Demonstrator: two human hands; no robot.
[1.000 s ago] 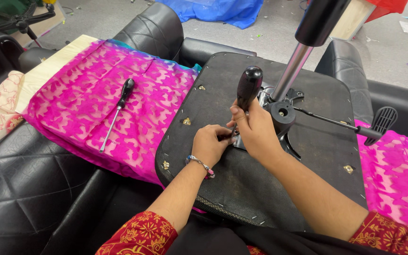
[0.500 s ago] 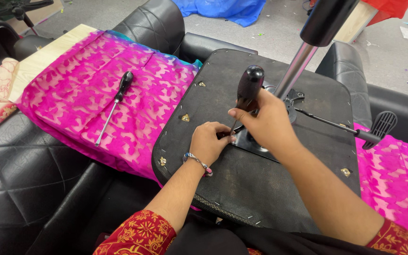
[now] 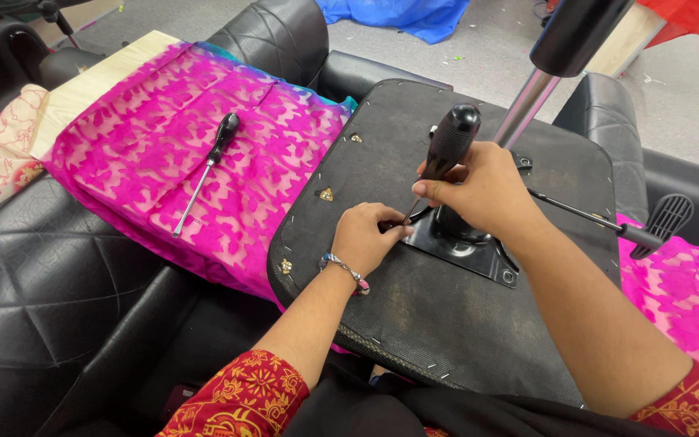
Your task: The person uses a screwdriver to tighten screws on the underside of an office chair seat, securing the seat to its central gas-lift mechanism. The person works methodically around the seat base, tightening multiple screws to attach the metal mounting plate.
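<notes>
Gripping the black ribbed-handled screwdriver (image 3: pixel 445 154) in a closed fist, the right hand (image 3: pixel 479 194) holds the tool steeply tilted, its thin shaft running down to the near-left corner of the black metal mounting plate (image 3: pixel 467 247) on the upturned black fabric-covered chair seat base (image 3: pixel 414 324). The left hand (image 3: pixel 366 239) is curled beside the tip, fingers pinched close at the plate's edge — whether a screw is held there cannot be told.

For the step to go well, the tip should be kept seated squarely in the screw head, pressure kept along the shaft, and the steadying fingers kept clear of a slip.

Room is tight behind the handle, where the chrome gas-lift column (image 3: pixel 527 101) rises, and the thin black lever rod with paddle end (image 3: pixel 608 226) crosses to the right. Open space lies to the left, over the bright pink patterned cloth (image 3: pixel 204 121), where a second black-handled screwdriver (image 3: pixel 204 174) lies — well apart.
</notes>
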